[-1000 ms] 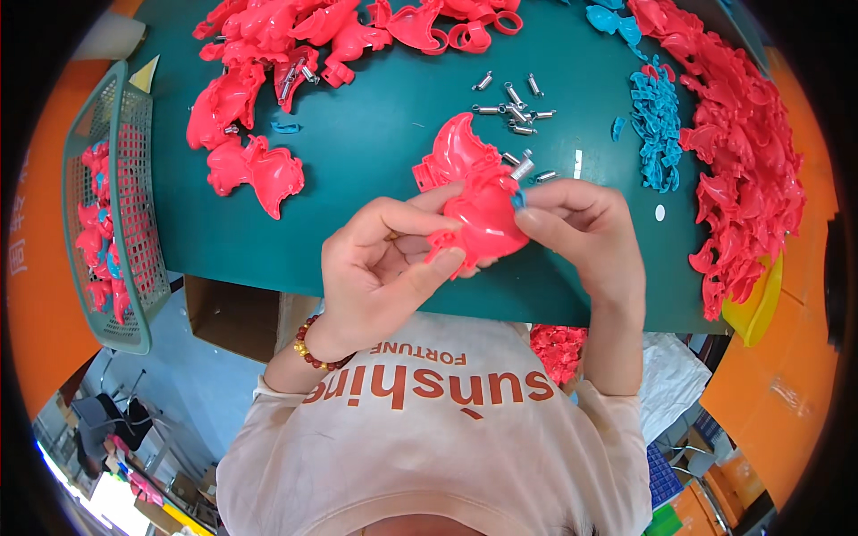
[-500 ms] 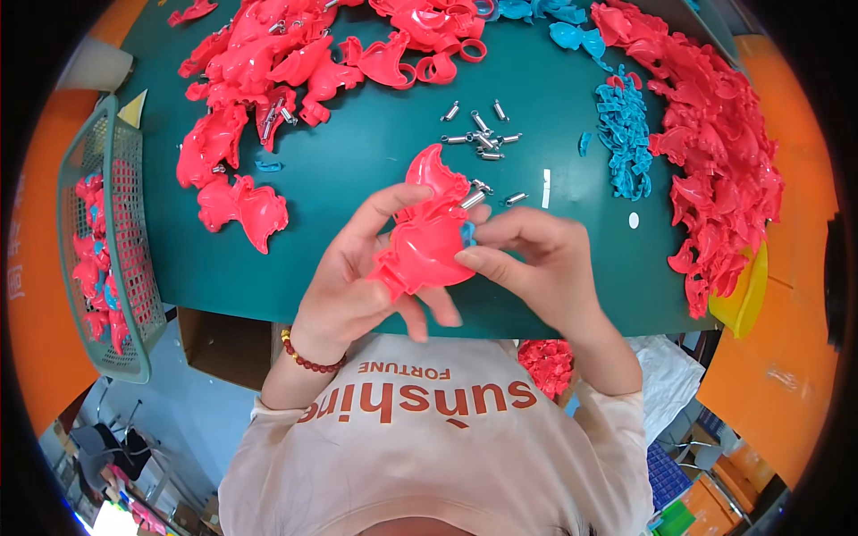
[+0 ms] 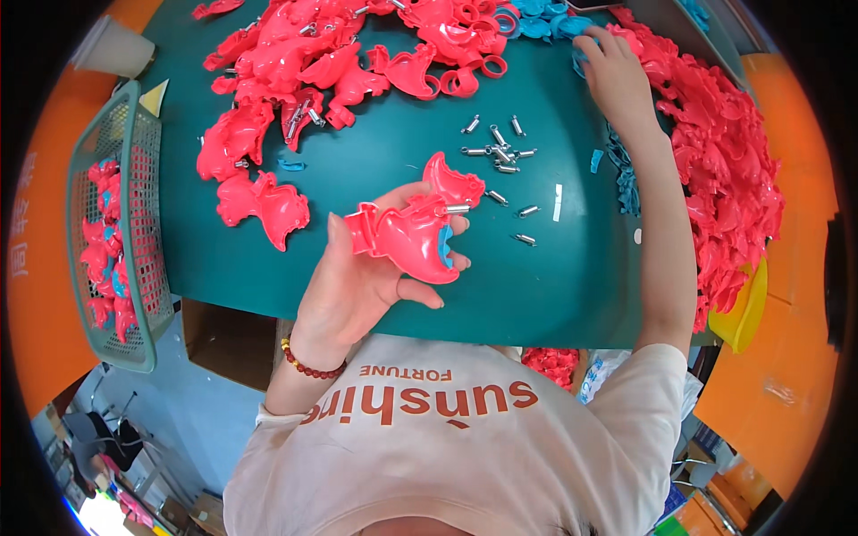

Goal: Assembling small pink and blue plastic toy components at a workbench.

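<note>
My left hand (image 3: 362,272) is closed around a glossy pink plastic shell (image 3: 407,241), a hollow moulded part in two joined halves. A small metal spring (image 3: 456,209) pokes out at the join, and a blue insert (image 3: 444,246) sits along the shell's lower right edge. At the far right of the table, my right hand (image 3: 617,76) is stretched out, its fingers spread over a blue plastic piece (image 3: 579,61) beside other blue parts (image 3: 541,22). Whether the fingertips grip this piece is partly hidden.
Loose springs (image 3: 502,154) lie mid-table. Pink shells (image 3: 286,67) cover the far left, and a heap of pink parts (image 3: 719,170) lines the right edge. Small blue clips (image 3: 624,179) lie under my right forearm. A green basket (image 3: 143,268) of assembled pieces stands left; a yellow container (image 3: 740,313) right.
My right hand has left the pink shell and reached far right to the blue parts. My left hand has turned the shell, and the blue insert now sits in its edge. The view has shifted slightly.
</note>
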A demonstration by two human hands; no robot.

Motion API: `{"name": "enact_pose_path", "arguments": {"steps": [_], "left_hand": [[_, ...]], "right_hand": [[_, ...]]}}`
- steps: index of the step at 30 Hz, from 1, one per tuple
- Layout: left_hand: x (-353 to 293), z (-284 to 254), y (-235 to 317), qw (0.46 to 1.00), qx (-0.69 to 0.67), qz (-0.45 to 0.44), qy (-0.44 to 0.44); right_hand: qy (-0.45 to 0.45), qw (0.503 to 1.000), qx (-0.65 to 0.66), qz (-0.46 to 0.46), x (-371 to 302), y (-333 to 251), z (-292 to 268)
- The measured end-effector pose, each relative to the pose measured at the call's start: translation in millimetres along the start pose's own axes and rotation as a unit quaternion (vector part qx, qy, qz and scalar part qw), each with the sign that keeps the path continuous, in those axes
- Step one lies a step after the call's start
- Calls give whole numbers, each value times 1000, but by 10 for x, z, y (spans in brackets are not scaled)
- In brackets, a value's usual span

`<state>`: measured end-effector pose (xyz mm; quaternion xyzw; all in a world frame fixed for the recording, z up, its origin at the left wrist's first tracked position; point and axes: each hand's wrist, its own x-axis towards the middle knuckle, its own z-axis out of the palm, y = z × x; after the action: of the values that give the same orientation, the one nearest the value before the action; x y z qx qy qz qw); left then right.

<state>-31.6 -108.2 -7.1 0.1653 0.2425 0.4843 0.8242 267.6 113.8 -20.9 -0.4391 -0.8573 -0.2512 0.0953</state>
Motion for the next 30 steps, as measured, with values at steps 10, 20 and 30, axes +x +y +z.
{"name": "enact_pose_path", "arguments": {"steps": [10,20,30], "left_hand": [[68,-60,-83,993,-95,-50,-49],[50,238,-38,998,8,-51,19],[48,189,-81,999,-5,-38,21]], "right_hand": [[69,885,447,109,-125,-1083,-1230],[94,895,436,20,-268,-1473,-1399],[76,908,412,28,-272,-1505,-1419]]}}
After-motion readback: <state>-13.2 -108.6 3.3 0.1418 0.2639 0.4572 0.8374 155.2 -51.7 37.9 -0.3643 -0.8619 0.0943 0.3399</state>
